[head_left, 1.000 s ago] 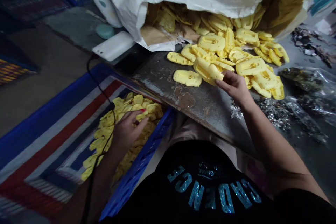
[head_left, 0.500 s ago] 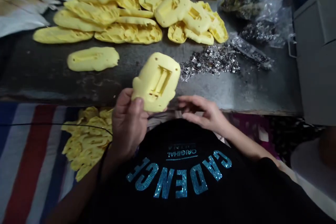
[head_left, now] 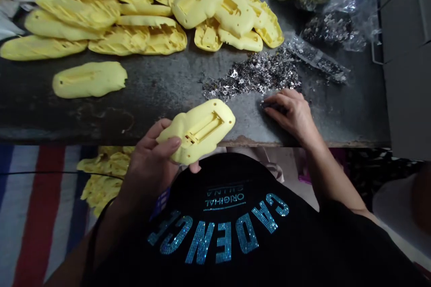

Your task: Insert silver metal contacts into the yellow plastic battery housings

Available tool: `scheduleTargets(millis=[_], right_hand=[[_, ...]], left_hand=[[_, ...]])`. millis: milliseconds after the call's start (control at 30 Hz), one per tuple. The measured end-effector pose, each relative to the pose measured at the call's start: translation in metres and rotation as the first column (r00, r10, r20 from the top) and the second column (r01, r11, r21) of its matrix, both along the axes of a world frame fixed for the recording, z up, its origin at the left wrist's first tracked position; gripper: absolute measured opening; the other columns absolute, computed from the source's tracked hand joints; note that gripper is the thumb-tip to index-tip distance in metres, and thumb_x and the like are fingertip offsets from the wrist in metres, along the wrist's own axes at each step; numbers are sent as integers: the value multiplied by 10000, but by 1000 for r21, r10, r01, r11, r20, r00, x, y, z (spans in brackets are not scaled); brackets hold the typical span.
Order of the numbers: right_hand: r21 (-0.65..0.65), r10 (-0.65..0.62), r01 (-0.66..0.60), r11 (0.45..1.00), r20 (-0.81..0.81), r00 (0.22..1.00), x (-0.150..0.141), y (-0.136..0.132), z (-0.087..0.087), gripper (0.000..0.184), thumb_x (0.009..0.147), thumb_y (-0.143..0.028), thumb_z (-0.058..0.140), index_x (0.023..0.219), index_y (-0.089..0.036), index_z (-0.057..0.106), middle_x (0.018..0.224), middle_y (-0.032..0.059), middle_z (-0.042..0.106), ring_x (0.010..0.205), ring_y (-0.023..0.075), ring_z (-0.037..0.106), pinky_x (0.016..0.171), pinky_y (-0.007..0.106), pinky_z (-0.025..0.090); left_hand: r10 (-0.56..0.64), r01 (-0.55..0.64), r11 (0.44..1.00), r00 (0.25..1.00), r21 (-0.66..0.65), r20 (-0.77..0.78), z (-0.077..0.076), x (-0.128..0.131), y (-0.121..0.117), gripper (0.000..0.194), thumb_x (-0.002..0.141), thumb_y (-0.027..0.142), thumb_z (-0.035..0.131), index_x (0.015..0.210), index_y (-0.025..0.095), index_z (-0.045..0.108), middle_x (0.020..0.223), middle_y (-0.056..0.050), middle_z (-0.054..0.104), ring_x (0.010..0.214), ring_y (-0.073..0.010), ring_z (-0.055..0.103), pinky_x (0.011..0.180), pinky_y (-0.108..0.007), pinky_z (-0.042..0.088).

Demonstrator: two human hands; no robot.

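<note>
Yellow shell point(head_left: 198, 132) gripped in left hand point(head_left: 148, 159) at near edge of table point(head_left: 353, 112), right hand point(head_left: 294, 110) pinching small dark piece point(head_left: 279, 106), loose metal bits point(head_left: 259, 74) just beyond, clear bag point(head_left: 332, 29) holding similar bits, yellow parts point(head_left: 104, 184) on striped sheet point(head_left: 40, 215) below.

The left grip point(head_left: 153, 157) is clasped, thumb point(head_left: 170, 144) uppermost; the right grip point(head_left: 293, 112) is curled, its forearm point(head_left: 332, 181) stretched forward.

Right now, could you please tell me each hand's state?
Left hand: closed on a yellow shell.
Right hand: partly curled beside metal pieces; grip can't be told.
</note>
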State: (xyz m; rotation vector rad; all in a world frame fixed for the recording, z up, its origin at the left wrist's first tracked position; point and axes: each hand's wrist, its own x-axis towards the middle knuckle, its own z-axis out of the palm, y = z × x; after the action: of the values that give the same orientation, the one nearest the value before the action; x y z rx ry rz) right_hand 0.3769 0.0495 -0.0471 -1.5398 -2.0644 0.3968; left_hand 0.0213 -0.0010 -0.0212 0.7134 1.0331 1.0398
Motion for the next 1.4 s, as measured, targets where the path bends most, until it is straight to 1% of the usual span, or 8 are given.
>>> scheduleTargets(millis=[100,200,433,600,700,900,1167,1400], right_hand=[[28,-70,74,997,-127,989,6,-17,3,136,1025,-323,748,1115,-265,831,982,44,795,920,245,721,863,405,532],[55,-149,155,986,-95,984,6,-28,1,88,1007,-305,763,1056,-273,829,924,26,777,896,241,712,870,410,521],[42,-90,89,995,37,995,-18,-14,-6,92,1027,-331,760,1037,-278,834,993,50,794,974,269,727,908,435,520],[71,39,-25,997,-192,981,-33,-31,22,34,1041,-304,794,1048,-289,824,958,7,836,849,208,763,828,397,551],[113,145,-121,986,-241,960,-46,-46,40,78,1037,-285,806,1107,-320,812,991,-8,863,853,205,788,805,395,600],[223,254,-220,950,-138,957,-66,-55,47,175,1042,-183,762,1164,-308,771,1026,12,847,889,201,784,788,373,634],[295,251,-249,923,31,967,-73,-58,51,258,1036,-103,741,1202,-300,730,1042,17,828,875,196,723,772,361,610],[302,258,-292,907,150,955,-77,-60,56,261,1050,-109,700,1219,-308,712,1034,29,811,877,215,703,785,385,615]], left_hand=[[29,-29,999,1000,-17,4,0,1,-1,291,787,306,942,945,239,707,916,-4,834,594,-243,774,363,-314,606],[57,-57,998,998,-34,9,1,7,-1,282,773,304,947,882,228,698,856,5,812,549,-221,740,320,-292,577],[-6,3,997,999,-79,-36,7,21,0,399,751,372,1003,894,213,667,855,-9,808,632,-225,766,350,-289,610],[-52,51,999,997,-12,-64,9,30,-6,356,867,405,902,843,211,604,692,4,725,463,-160,641,332,-245,545],[-84,84,996,995,-3,-53,11,34,-9,339,900,402,871,846,225,587,689,6,703,506,-168,659,353,-230,544],[-102,104,994,994,36,-37,13,33,-17,338,956,404,858,856,225,590,717,9,694,507,-154,667,371,-213,553],[-133,133,989,991,66,-15,16,28,-26,266,986,316,826,890,225,595,742,9,688,550,-150,694,404,-188,529],[-97,98,992,995,75,-16,20,33,-28,323,971,392,850,874,226,590,754,6,672,557,-164,682,389,-221,565]])
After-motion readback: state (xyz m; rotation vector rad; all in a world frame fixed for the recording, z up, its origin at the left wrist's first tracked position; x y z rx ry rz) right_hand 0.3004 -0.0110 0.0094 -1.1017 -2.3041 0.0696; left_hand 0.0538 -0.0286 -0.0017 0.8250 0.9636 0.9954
